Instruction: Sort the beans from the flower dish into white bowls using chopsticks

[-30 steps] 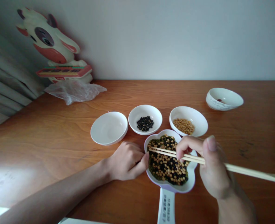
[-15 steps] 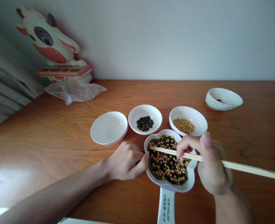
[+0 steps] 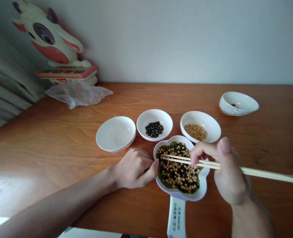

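A pair of wooden chopsticks (image 3: 268,174) is gripped in my right hand (image 3: 229,180), thumb up and index finger curled round them. Their tips are slightly apart, in the mixed beans (image 3: 179,177) near the left side of a flower-shaped dish (image 3: 203,187). The beans are black, tan and small green ones. At the dish's left rim, my left hand (image 3: 136,169) rests on the table, fingers curled and thumb against the rim; its fingertips are hidden. Whether the chopsticks pinch a bean cannot be made out.
Behind the dish stand an empty white bowl (image 3: 114,134), a bowl (image 3: 143,115) with black beans and a bowl (image 3: 214,129) with tan beans. A patterned bowl (image 3: 245,102) is farther right. A plastic bag (image 3: 79,96) lies by a cow-shaped toy keyboard (image 3: 64,71).
The chopsticks' tips have spread apart, and my right hand has shifted slightly right and up. My left hand stays at the rim. The whole view has moved slightly.
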A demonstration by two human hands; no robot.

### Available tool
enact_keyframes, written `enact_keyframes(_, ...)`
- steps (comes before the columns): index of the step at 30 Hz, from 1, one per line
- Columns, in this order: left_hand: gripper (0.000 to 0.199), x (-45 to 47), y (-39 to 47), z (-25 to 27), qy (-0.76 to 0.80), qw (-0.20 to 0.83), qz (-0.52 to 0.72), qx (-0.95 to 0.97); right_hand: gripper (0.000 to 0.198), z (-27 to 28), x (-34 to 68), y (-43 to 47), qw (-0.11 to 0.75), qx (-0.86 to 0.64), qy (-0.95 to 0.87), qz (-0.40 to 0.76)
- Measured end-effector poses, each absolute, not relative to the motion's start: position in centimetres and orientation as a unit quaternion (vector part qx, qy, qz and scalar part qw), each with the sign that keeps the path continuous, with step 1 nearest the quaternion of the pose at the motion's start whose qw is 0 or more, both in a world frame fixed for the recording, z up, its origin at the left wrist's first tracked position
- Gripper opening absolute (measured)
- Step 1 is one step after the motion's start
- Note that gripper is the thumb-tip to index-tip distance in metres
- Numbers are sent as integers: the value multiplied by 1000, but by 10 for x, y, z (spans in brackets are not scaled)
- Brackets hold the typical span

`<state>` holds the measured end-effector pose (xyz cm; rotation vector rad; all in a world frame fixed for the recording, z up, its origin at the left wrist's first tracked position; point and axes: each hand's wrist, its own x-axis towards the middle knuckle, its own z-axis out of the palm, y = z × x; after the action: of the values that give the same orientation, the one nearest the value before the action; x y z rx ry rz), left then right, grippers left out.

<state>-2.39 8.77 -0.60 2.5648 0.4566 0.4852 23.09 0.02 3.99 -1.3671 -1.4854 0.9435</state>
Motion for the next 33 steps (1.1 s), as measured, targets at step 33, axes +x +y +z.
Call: enact_keyframes(33, 52, -25, 88, -6, 174, 249, 160, 939, 74, 40, 229, 2, 460, -547, -610, 342)
